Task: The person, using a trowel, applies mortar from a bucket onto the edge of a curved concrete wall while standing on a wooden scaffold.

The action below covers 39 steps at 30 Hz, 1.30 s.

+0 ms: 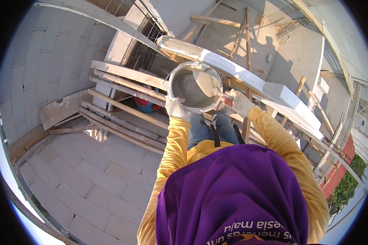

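Note:
My left hand [176,108], in a pale knit glove, grips the near-left rim of a bucket [175,80] holding wet grey mortar [190,92]. Inside the bucket's mouth, a trowel [204,83] carries pale mortar on its blade. Its handle is in my right hand [239,103], also gloved, at the bucket's right side. Just beyond the bucket a long ledge of white lightweight blocks [249,75] runs diagonally, with pale mortar along its far-left end.
Bamboo poles and planks [126,114] form scaffolding below and left, over a red and blue shape [147,104] I cannot make out. Block walls [90,171] curve round the left. Timber props [245,36] and shadows lie upper right; red sheeting [343,159] is far right.

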{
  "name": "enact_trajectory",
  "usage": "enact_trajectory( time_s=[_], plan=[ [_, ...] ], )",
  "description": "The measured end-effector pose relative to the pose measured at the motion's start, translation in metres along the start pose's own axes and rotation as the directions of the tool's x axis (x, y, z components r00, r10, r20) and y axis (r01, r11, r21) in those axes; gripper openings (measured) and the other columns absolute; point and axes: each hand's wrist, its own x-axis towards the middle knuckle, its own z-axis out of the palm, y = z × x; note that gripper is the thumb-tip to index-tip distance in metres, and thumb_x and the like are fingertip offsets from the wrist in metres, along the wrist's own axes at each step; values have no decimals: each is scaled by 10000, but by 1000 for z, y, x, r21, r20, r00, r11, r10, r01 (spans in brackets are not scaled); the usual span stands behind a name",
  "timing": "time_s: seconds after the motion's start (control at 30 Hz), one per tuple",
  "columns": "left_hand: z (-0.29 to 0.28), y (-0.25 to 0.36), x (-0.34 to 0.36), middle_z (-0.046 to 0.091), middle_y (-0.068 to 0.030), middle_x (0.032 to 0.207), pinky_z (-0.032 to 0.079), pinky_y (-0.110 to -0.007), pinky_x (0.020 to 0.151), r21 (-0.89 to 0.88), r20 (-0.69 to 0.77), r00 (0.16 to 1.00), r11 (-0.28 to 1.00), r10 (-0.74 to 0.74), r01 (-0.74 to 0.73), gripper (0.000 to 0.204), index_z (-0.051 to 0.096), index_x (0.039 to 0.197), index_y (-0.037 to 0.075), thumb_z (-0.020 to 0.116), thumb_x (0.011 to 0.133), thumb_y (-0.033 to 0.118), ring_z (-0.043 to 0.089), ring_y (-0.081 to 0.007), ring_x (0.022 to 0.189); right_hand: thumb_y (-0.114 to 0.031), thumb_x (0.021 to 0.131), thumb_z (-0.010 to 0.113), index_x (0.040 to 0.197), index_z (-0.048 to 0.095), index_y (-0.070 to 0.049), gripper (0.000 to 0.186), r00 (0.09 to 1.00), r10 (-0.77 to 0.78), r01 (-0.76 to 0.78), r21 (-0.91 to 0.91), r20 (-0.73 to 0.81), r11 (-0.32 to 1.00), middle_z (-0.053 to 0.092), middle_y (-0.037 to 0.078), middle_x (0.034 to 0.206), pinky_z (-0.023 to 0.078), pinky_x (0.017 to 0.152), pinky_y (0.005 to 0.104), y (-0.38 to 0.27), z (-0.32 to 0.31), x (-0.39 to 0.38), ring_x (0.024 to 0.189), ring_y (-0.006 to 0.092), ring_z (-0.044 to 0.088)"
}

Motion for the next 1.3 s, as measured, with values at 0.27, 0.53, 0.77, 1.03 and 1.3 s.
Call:
enact_trajectory(
  time_s=[0.27, 0.53, 0.77, 1.03, 1.3],
  plan=[
    [-32, -45, 55, 536, -29, 877, 457, -308, 754, 285, 72, 996, 956, 49, -67, 214, 561, 966, 57, 557, 752, 45, 532, -174, 814, -291, 943, 624, 1169, 574, 94, 449, 869, 474, -493, 166, 142, 854, 657, 278, 996, 493, 763, 333, 12, -18, 61, 910, 303, 661],
    [-37, -1, 32, 559, -65, 948, 446, -313, 821, 400, -26, 1000, 916, -15, 24, 250, 582, 1001, 20, 533, 756, 21, 528, -199, 859, -394, 913, 592, 1205, 622, -55, 448, 934, 104, -265, -465, -342, 845, 683, 213, 1025, 512, 830, 435, 78, -9, 116, 964, 388, 649],
    [-82, 36, -15, 566, -69, 1005, 442, -300, 836, 672, 43, 999, 740, 5, -32, 324, 576, 1082, 6, 532, 761, 2, 526, -185, 895, -287, 877, 613, 1089, 647, -87, 294, 950, 139, -291, -636, -278, 715, 660, 161, 1047, 524, 813, 451, 91, -28, 120, 946, 340, 655],
    [-79, 64, -57, 575, -54, 1136, 459, -325, 897, 539, -203, 959, 795, -196, 277, 481, 545, 1253, 24, 573, 772, 23, 548, -182, 1004, -210, 815, 659, 987, 697, -58, 233, 922, 232, -380, -601, -311, 703, 628, 156, 1105, 479, 910, 423, 118, -39, 65, 1071, 319, 607],
    [-65, 53, -63, 578, -62, 1156, 461, -333, 917, 486, -219, 956, 827, -197, 282, 507, 545, 1269, 19, 569, 763, 20, 552, -194, 1034, -192, 748, 687, 961, 698, -71, 244, 879, 318, -471, -541, -356, 697, 617, 165, 1139, 458, 951, 431, 143, -41, 28, 1109, 318, 583]
  ],
)
